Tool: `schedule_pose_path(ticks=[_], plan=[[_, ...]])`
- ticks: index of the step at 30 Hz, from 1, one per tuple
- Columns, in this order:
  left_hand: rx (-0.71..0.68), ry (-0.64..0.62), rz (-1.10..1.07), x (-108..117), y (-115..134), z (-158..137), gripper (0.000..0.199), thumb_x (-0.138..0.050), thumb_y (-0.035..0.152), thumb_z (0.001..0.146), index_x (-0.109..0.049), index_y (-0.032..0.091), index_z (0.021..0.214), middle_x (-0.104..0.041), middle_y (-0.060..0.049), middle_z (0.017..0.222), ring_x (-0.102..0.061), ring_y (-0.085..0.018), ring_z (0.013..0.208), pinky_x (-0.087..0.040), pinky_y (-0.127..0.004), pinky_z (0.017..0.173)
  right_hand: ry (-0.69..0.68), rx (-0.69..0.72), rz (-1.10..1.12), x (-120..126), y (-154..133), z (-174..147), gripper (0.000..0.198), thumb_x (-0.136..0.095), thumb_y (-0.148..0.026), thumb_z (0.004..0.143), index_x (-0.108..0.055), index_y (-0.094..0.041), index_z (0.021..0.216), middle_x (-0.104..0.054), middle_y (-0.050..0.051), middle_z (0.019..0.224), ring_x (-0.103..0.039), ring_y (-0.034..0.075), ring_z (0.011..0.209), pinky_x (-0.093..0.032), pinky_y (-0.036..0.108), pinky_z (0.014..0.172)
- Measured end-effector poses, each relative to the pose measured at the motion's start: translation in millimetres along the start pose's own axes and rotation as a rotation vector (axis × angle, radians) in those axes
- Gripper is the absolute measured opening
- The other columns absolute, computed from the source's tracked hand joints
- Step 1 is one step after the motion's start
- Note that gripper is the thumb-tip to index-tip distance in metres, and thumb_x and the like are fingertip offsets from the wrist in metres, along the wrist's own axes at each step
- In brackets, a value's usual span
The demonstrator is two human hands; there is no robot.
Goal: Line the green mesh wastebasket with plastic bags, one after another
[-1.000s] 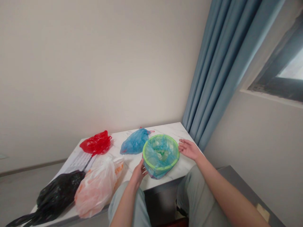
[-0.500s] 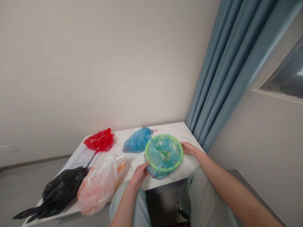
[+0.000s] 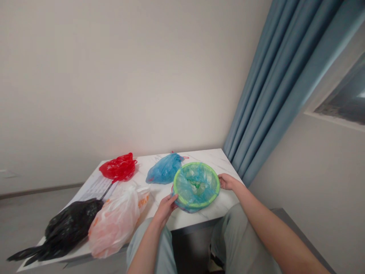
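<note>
A small round trash bin with a bright green rim, lined with a translucent blue plastic bag [image 3: 196, 184], is near the front right of the white marble-patterned table [image 3: 211, 155]. The bag is folded over the rim and hangs down outside, and green shows at the bottom of the bin. My left hand [image 3: 166, 207] grips its near left side, with the thumb by the rim. On the far side, my right hand [image 3: 227, 181] holds the right edge with bent fingers, partly hidden behind the rim. Just behind the bin lies a filled blue plastic bag [image 3: 164, 169] with red drawstrings.
Left on the table are a red plastic bag [image 3: 118, 167], a black tied bag [image 3: 71, 226], a white bag with orange print [image 3: 116, 224] and a printed sheet [image 3: 95, 188]. A wall stands behind. A blue curtain [image 3: 265, 95] hangs right; my knees are at the front edge.
Both hands stay on the bin. The left hand sits slightly higher along its side, and less of the bag below the rim shows. The view has shifted a little.
</note>
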State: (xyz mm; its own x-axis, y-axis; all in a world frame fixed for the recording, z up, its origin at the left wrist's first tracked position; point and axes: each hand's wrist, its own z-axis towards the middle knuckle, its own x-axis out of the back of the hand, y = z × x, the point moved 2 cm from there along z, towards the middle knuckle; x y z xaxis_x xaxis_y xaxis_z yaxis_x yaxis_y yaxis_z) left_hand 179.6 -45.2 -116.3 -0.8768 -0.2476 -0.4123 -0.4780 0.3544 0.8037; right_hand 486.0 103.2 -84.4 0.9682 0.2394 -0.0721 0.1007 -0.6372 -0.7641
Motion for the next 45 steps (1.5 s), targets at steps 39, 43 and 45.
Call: schedule_pose_path(ticks=[39, 43, 45], plan=[[-0.243, -0.107, -0.36, 6, 22, -13, 0.051, -0.084, 0.026, 0.069, -0.068, 0.02, 0.117, -0.073, -0.007, 0.104, -0.067, -0.015, 0.085, -0.051, -0.026, 0.078, 0.698, 0.61, -1.207, -46, 5, -54, 0.015, -0.052, -0.015, 0.088, -0.062, -0.02, 0.098, -0.066, 0.004, 0.071, -0.058, 0.018, 0.064, -0.021, 0.027, 0.058], [-0.349, 0.037, -0.453, 16, 26, -6, 0.048, -0.085, 0.022, 0.066, -0.071, 0.019, 0.112, -0.073, -0.004, 0.102, -0.066, -0.012, 0.085, -0.049, -0.022, 0.079, 0.6, 0.682, -1.009, -63, 26, -65, 0.012, -0.053, -0.012, 0.082, -0.058, -0.021, 0.089, -0.059, -0.002, 0.057, -0.057, 0.016, 0.057, -0.026, 0.025, 0.056], [-0.388, 0.122, -0.48, 21, 27, -3, 0.049, -0.085, 0.02, 0.065, -0.07, 0.021, 0.112, -0.073, -0.002, 0.101, -0.066, -0.01, 0.086, -0.048, -0.021, 0.081, 0.484, 0.683, -0.797, -74, 40, -69, 0.009, -0.052, -0.014, 0.079, -0.054, -0.022, 0.084, -0.054, -0.005, 0.049, -0.055, 0.015, 0.05, -0.029, 0.024, 0.054]])
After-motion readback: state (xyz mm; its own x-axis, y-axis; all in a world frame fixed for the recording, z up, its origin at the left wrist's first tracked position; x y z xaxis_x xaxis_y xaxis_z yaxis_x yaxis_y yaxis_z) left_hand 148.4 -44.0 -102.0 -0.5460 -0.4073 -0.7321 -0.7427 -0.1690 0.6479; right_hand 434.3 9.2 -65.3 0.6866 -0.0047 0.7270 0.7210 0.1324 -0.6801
